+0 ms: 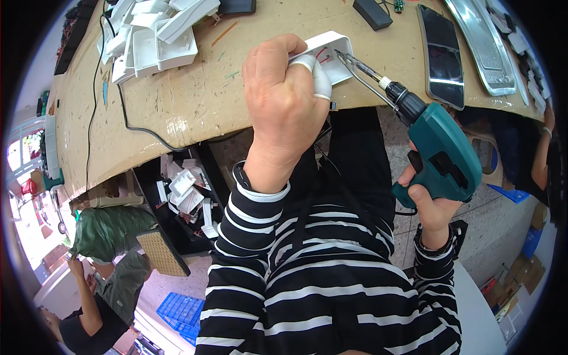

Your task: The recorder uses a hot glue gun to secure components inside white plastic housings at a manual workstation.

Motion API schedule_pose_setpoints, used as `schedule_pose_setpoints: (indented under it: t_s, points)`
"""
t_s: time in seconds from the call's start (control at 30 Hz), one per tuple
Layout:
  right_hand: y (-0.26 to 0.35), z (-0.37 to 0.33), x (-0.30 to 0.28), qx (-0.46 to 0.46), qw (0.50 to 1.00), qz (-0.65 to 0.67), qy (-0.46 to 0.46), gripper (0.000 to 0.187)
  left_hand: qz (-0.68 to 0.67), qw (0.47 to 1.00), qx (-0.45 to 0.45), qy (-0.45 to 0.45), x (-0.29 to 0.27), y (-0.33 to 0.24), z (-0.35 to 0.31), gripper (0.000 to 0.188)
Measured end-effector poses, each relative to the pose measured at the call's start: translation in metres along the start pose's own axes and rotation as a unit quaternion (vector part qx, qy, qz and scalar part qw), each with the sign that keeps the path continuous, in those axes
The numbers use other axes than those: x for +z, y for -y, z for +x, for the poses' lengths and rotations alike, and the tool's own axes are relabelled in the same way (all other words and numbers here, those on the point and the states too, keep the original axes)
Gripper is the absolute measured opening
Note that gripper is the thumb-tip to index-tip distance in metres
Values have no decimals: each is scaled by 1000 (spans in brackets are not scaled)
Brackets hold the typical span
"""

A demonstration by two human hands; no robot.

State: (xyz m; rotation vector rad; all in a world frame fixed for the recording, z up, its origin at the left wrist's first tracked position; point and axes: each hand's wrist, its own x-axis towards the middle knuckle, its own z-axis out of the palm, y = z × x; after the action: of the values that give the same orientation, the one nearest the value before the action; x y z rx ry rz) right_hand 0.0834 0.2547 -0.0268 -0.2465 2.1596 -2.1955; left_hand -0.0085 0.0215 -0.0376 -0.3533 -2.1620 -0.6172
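Observation:
My left hand (281,94) is closed on the edge of a small white plastic housing (338,71) at the front edge of the table. White covers are on some of its fingertips. Thin red wires (322,54) show inside the housing. My right hand (429,204) is wrapped round the grip of a green soldering gun (447,151) with a thin feed tube beside its metal barrel. The gun's tip points up and left, at the housing's open inside; whether it touches anything there I cannot tell.
White plastic housings (168,47) are heaped at the table's far left, with a black cable (139,127) running below them. To the right lie a black block (373,15), a dark phone (441,56) and a metal tray (482,47). A bin of white parts (186,189) stands below the table; people sit on both sides.

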Motion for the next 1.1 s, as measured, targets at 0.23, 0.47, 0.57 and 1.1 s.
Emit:
schedule_pose_setpoints:
  t_s: [0.23,0.47,0.57,1.1]
  points:
    - [-1,3,3,-28,999,-13,34,68,-3,1000,0,6,-1,1,1,10]
    - [0,5,7,-21,999,23,30,60,6,1000,0,20,-6,-1,3,12]
    - [0,6,9,-24,999,35,29,54,4,1000,0,20,-6,-2,4,12]
    - [5,8,14,-10,999,35,11,45,3,1000,1,19,-6,-1,4,9]
